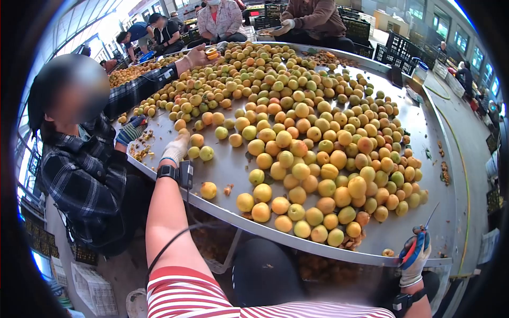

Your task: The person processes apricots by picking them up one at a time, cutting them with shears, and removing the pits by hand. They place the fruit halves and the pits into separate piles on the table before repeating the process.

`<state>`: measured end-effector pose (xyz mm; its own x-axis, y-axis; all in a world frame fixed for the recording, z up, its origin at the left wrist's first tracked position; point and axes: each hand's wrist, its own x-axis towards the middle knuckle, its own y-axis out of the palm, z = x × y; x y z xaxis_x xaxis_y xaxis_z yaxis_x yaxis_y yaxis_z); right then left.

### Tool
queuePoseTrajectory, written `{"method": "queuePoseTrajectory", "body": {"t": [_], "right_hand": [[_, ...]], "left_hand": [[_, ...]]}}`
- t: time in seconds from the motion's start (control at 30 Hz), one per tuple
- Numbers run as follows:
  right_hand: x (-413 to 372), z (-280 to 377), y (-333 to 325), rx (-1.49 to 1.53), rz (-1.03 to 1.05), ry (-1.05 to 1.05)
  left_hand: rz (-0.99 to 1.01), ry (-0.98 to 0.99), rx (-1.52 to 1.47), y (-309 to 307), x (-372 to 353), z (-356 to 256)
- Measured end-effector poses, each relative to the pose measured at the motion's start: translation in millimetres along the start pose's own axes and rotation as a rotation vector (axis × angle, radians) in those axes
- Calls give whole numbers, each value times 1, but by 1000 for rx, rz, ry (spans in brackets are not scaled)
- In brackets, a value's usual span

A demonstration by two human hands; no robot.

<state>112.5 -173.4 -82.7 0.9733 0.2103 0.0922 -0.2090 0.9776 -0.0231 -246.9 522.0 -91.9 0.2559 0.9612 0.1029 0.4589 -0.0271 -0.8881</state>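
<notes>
My left hand [176,147], in a whitish glove with a black watch-like band at the wrist, reaches over the left edge of the metal table [225,172]. Its fingers close around an apricot [183,133], partly hidden by the glove. More apricots [196,140] lie right beside it. Over the table's front right corner, my right hand [416,257], gloved, grips a small knife [431,216] with its thin blade pointing up. Red and blue show at the fingers. A cut apricot piece [388,253] lies just left of this hand.
A big heap of apricots [318,153] covers the table's middle. At my left, a co-worker in a plaid shirt [79,175] holds an opened apricot [212,53] over the heap. Other people sit across the table. Black crates [395,53] stand behind; a white crate [94,286] sits on the floor.
</notes>
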Motion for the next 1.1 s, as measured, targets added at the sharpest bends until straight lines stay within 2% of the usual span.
{"method": "queuePoseTrajectory", "body": {"t": [0.07,0.1,0.2,0.23,0.27,0.3,0.33,0.4,0.43,0.5,0.53,0.57,0.6,0.63,0.67,0.7,0.73,0.8,0.87,0.9,0.93,1.0,1.07,1.1], "right_hand": [[-1,6,2,-39,12,7],[-1,8,2,-75,26,16],[1,3,-1,-76,22,10],[1,2,-2,-76,23,11],[2,2,-2,-68,26,8],[2,2,-2,-61,29,4],[2,2,-2,-61,28,2],[1,2,-3,-63,25,15],[1,2,-3,-67,20,15],[1,3,-4,-74,36,18],[0,3,-4,-83,32,25],[1,3,-3,-78,29,35],[1,3,-2,-72,25,43],[1,4,-1,-74,16,47],[1,6,0,-94,19,57],[-1,7,-1,-114,20,69],[-3,9,-2,-119,8,78],[-1,12,-2,-175,76,15],[-2,16,5,-160,41,36],[-2,14,4,-147,35,42],[-3,12,3,-132,22,50],[-2,8,-1,-147,12,61],[-1,10,-2,-146,10,75],[-3,12,-1,-138,25,96]], "left_hand": [[225,-34,8,2,-13,-29],[166,-102,56,-3,-36,-73],[296,116,-121,24,-55,-116],[364,20,45,12,-82,-161],[317,54,162,22,-91,-170],[383,98,76,18,-105,-186],[464,37,111,11,-118,-202],[467,200,53,16,-125,-187],[472,204,51,11,-119,-179],[777,347,-248,-4,-102,-166],[760,38,-435,-15,-100,-174],[613,-70,-452,-11,-82,-168],[442,-91,-363,-1,-51,-154],[227,60,-330,22,-4,-121],[72,155,-197,20,15,-110],[-124,108,-5,-2,-13,-138],[24,6,-1,-15,-11,-149],[6,47,157,-2,14,-135],[-1,176,193,36,67,-91],[43,166,186,42,71,-91],[58,175,180,40,63,-104],[122,-15,410,24,35,-136],[60,-29,407,27,31,-139],[156,-29,417,23,27,-143]]}}
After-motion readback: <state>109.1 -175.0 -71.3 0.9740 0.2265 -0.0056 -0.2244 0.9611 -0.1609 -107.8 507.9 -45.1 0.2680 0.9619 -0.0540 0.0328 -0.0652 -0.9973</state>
